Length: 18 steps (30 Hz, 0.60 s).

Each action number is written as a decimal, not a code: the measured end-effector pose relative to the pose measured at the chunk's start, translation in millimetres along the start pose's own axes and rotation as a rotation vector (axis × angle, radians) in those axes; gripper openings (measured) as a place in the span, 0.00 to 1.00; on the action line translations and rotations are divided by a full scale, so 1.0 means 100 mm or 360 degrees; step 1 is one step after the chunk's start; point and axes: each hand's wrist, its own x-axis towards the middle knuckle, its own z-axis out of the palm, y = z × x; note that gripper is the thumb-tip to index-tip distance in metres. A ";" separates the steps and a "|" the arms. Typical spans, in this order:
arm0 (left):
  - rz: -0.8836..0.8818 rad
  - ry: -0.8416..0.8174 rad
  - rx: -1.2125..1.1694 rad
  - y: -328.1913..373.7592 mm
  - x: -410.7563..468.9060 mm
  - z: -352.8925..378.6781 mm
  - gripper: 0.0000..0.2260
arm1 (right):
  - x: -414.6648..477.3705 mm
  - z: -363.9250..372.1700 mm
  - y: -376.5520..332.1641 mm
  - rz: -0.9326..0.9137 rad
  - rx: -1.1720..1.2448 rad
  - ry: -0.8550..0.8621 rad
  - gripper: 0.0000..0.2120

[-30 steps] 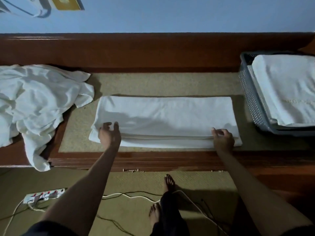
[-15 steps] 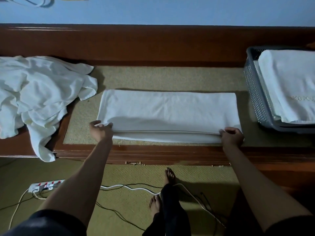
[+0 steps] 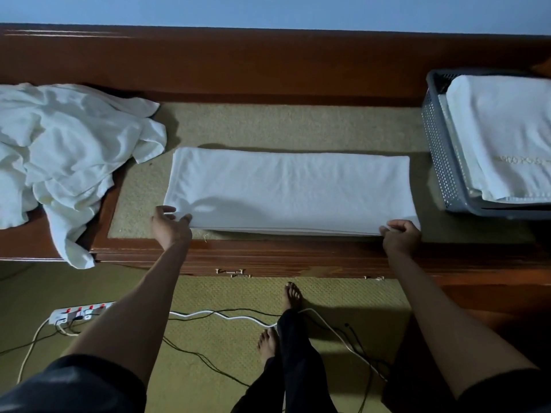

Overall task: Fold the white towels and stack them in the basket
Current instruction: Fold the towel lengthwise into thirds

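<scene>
**Both hands on the near corners of a long folded towel**

A folded towel (image 3: 290,189) lies as a long white band across a tan mat (image 3: 283,126) set into a dark wooden ledge (image 3: 268,64). Its long sides run left to right, and its layered edges face the person.

The left hand (image 3: 171,226) is at the near left corner. The thumb and fingers are only partly closed, and a small piece of the corner is pinched between them. The right hand (image 3: 401,235) is at the near right corner, with its fingers curled tightly over the towel's edge. Both arms reach forward over the front of the ledge.

At the right end of the ledge, well apart from the towel on the mat, stands a grey perforated basket (image 3: 438,150). Inside it is a stack of folded towels (image 3: 504,138) that rises above the rim. At the left end lies a crumpled heap of unfolded white towels (image 3: 68,150), one tail of which hangs over the front edge.

On the floor below are the person's bare feet (image 3: 292,296), a white power strip (image 3: 82,312) and loose cables (image 3: 226,317) trailing across the carpet.
</scene>
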 end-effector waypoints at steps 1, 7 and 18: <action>0.0040 0.0019 0.0133 0.03 -0.04 0.00 0.17 | 0.01 -0.01 0.00 -0.0022 -0.0053 -0.0003 0.12; 0.0621 0.0140 0.0583 0.37 -0.38 0.26 0.14 | 0.01 -0.16 -0.16 -0.0331 -0.0392 0.0178 0.11; 0.1398 -0.0502 0.0667 1.09 -0.89 1.78 0.15 | 0.98 -0.05 -0.61 -0.0438 -0.0450 -0.0032 0.16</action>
